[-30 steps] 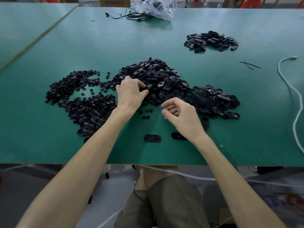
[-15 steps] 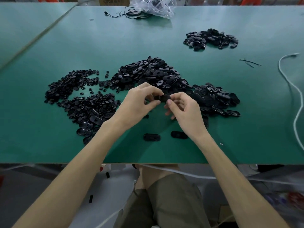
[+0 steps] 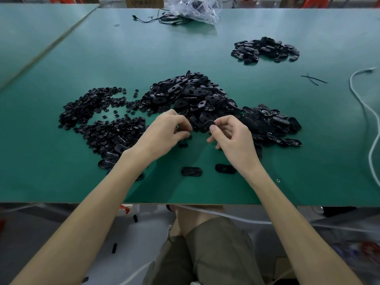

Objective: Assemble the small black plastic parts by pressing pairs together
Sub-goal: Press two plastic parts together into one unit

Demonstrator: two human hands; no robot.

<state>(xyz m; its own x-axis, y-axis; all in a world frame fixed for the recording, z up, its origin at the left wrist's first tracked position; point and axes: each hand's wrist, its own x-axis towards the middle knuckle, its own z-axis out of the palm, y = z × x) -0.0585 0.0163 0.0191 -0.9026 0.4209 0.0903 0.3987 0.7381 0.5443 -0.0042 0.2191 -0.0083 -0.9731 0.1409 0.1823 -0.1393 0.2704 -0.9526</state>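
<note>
The flat oval black plastic shell point(image 3: 206, 126) is held just above the desk, in front of the central heap of oval black shells point(image 3: 193, 93). The thumb and forefinger of the right hand point(image 3: 232, 136) pinch its near end, so that grip is clamped on it. The left hand point(image 3: 164, 132) hovers just beside it with fingers curled toward the thumb; something dark shows at the fingertips, but whether that grip is closed on a small piece cannot be told. To do the step well, the person probably needs to line the smaller piece up squarely with the shell's opening and press straight through both thumbs, since a skewed push on hard, glossy plastic could let it slip or spring away. The shells look rigid and smooth, with rounded ends and a faint sheen, and many have a hole in the middle. The spread of small round black plastic pieces point(image 3: 98, 118) to the left is finer and button-like. The green desk point(image 3: 102, 58) looks matt and slightly grippy, and two loose oval shells point(image 3: 191, 171) lie near its front edge. A limp white cable point(image 3: 362, 103) trails along the right side
</note>
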